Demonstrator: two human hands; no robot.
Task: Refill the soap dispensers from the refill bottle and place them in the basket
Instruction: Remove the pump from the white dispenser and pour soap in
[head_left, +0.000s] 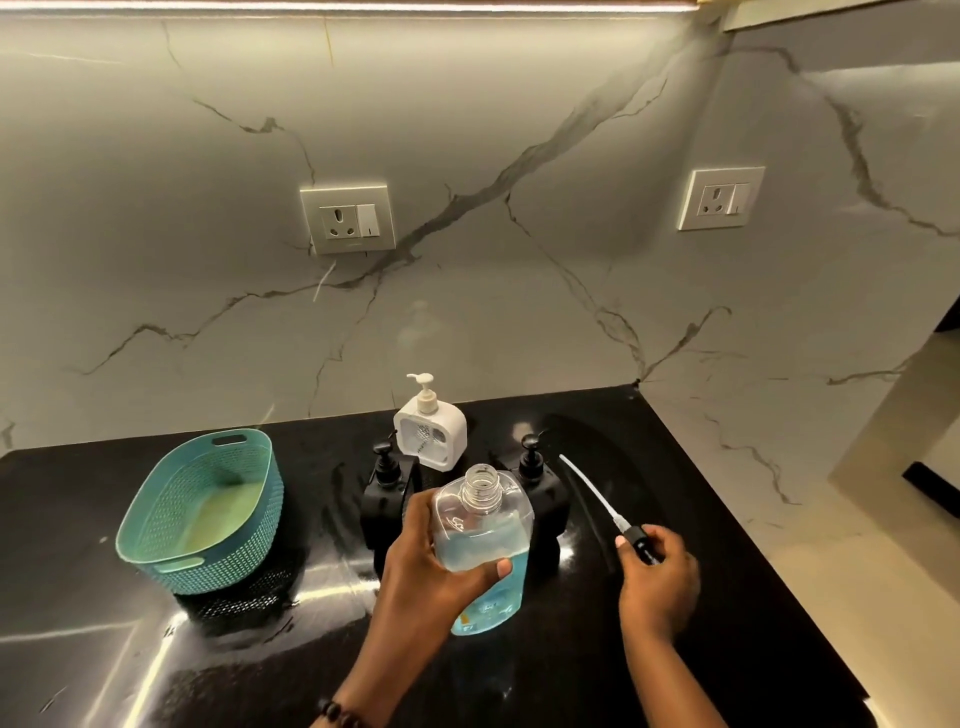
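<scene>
My left hand (431, 561) grips a clear refill bottle (485, 535), about half full of blue liquid, its neck uncapped and tilted away from me. My right hand (657, 577) holds a black pump head (641, 543) whose long white tube (589, 488) points up and to the left, clear of the bottle. Behind the bottle stand two black dispensers, one on the left (387, 491) and one on the right (535, 470), both with pumps on. A white dispenser (430, 434) stands farther back. The teal basket (156, 525) sits empty at the left.
The black glossy counter (675, 649) ends at a marble wall behind and at its right edge. Two wall sockets, one on the back wall (347, 217) and one on the right wall (721, 198), sit well above the counter.
</scene>
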